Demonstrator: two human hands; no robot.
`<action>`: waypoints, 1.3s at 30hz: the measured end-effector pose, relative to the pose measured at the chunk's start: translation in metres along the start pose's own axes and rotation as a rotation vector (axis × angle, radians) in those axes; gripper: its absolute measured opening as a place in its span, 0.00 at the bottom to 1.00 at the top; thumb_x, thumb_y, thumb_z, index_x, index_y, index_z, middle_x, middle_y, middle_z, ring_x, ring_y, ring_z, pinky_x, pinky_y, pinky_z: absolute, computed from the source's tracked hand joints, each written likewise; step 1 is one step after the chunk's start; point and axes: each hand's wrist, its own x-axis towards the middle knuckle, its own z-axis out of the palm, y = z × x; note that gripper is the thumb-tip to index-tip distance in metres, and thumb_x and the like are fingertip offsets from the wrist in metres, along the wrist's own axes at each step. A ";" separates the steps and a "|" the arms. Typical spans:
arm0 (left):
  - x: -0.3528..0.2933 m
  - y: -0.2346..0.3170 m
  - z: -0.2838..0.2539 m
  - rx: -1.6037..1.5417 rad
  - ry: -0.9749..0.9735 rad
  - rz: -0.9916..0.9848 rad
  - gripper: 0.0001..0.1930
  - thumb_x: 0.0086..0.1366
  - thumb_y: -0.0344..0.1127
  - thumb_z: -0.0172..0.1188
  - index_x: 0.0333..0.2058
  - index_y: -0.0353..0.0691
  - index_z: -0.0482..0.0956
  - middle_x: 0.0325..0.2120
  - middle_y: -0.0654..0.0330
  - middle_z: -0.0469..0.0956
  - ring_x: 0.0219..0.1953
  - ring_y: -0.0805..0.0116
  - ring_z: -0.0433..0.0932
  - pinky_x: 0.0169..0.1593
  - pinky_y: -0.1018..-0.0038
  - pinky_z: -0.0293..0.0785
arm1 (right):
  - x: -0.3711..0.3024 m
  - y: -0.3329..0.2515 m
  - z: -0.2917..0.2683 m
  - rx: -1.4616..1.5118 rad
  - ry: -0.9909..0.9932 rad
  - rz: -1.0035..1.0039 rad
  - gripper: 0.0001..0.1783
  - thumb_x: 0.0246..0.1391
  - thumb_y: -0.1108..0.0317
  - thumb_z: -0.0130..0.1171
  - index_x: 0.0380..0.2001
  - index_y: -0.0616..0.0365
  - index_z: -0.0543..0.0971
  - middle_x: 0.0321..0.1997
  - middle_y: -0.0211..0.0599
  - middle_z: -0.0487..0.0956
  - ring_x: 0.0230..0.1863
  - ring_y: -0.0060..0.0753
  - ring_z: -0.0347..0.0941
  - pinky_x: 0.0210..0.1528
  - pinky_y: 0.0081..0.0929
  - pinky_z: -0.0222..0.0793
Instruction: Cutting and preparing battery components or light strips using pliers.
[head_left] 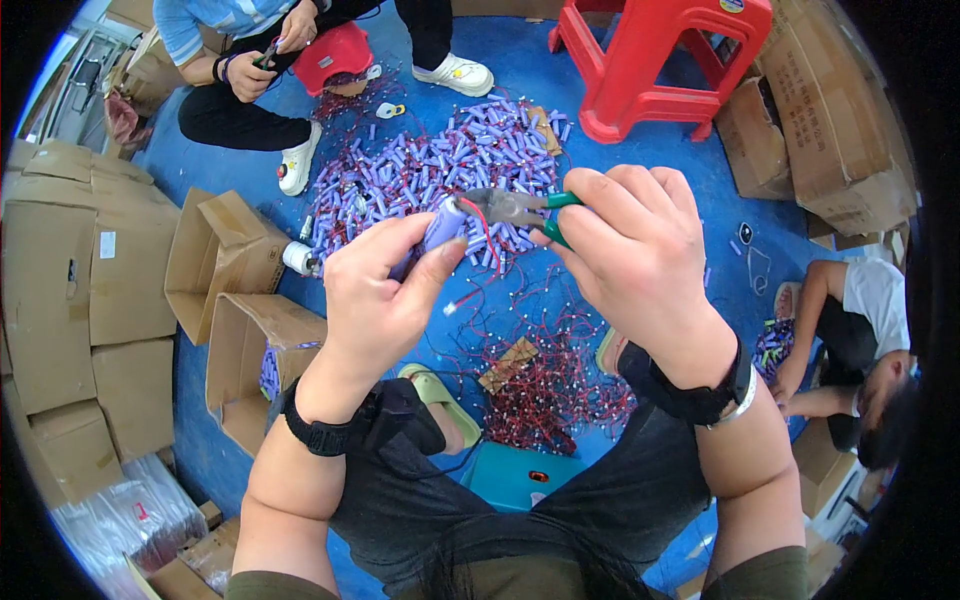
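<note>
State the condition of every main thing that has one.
Left fingers: closed on purple cell
Right fingers: closed on green-handled pliers
Purple cell: held, red wire at its end
Pliers: at cell's end; jaw closure unclear
Cell pile: loose on floor
Box of cells: open
Wire heap: tangled
Tall red stool: upright

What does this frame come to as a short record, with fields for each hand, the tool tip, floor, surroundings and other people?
Left hand: holds a purple cylindrical cell
Right hand: grips green-handled pliers
Tool tip: at the cell's upper end, by a red wire; exact contact unclear
Floor: pile of purple cells ahead; tangle of red and black wires nearer the wearer
Surroundings: cardboard boxes at left; red stool at upper right
Other people: one at upper left, one at right
</note>
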 end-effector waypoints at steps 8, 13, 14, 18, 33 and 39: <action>-0.018 -0.019 0.024 -0.910 -0.414 -1.242 0.13 0.60 0.41 0.57 0.29 0.35 0.75 0.15 0.67 0.70 0.09 0.83 0.56 0.13 0.85 0.50 | -0.003 -0.002 0.006 -0.432 -0.062 0.087 0.03 0.38 0.65 0.53 0.17 0.48 0.71 0.27 0.24 0.71 0.29 0.28 0.67 0.32 0.30 0.58; -0.012 -0.050 -0.015 -0.952 0.055 -0.821 0.09 0.61 0.40 0.55 0.32 0.40 0.74 0.16 0.66 0.72 0.10 0.81 0.60 0.13 0.84 0.53 | -0.021 0.012 0.000 -0.183 -0.748 0.167 0.05 0.41 0.63 0.59 0.23 0.50 0.77 0.28 0.28 0.75 0.35 0.34 0.72 0.37 0.32 0.63; -0.009 -0.065 -0.037 -0.933 0.203 -0.760 0.09 0.61 0.40 0.54 0.35 0.41 0.73 0.17 0.65 0.72 0.11 0.81 0.61 0.13 0.84 0.54 | -0.030 0.007 0.008 -0.164 -0.757 0.161 0.05 0.41 0.63 0.59 0.23 0.50 0.77 0.28 0.28 0.75 0.35 0.34 0.72 0.37 0.32 0.63; -0.013 -0.113 -0.144 -1.217 0.470 -0.736 0.06 0.63 0.36 0.51 0.34 0.41 0.69 0.20 0.64 0.71 0.15 0.81 0.65 0.15 0.87 0.60 | -0.079 0.002 0.016 -0.124 -1.216 -0.050 0.07 0.39 0.64 0.61 0.24 0.52 0.79 0.30 0.30 0.76 0.39 0.35 0.72 0.40 0.35 0.63; -0.192 -0.311 -0.286 -0.054 0.447 -1.424 0.23 0.62 0.44 0.51 0.52 0.36 0.66 0.47 0.53 0.71 0.48 0.60 0.69 0.49 0.62 0.67 | -0.072 0.003 0.023 -0.228 -1.292 -0.077 0.10 0.33 0.66 0.62 0.25 0.51 0.81 0.34 0.31 0.74 0.44 0.34 0.66 0.46 0.37 0.56; -0.001 -0.244 -0.140 0.024 -0.149 -0.806 0.23 0.62 0.43 0.53 0.52 0.36 0.67 0.41 0.61 0.74 0.40 0.71 0.74 0.41 0.76 0.69 | -0.069 0.003 0.028 -0.372 -1.296 0.015 0.12 0.40 0.67 0.58 0.33 0.55 0.78 0.34 0.36 0.76 0.44 0.40 0.69 0.46 0.45 0.59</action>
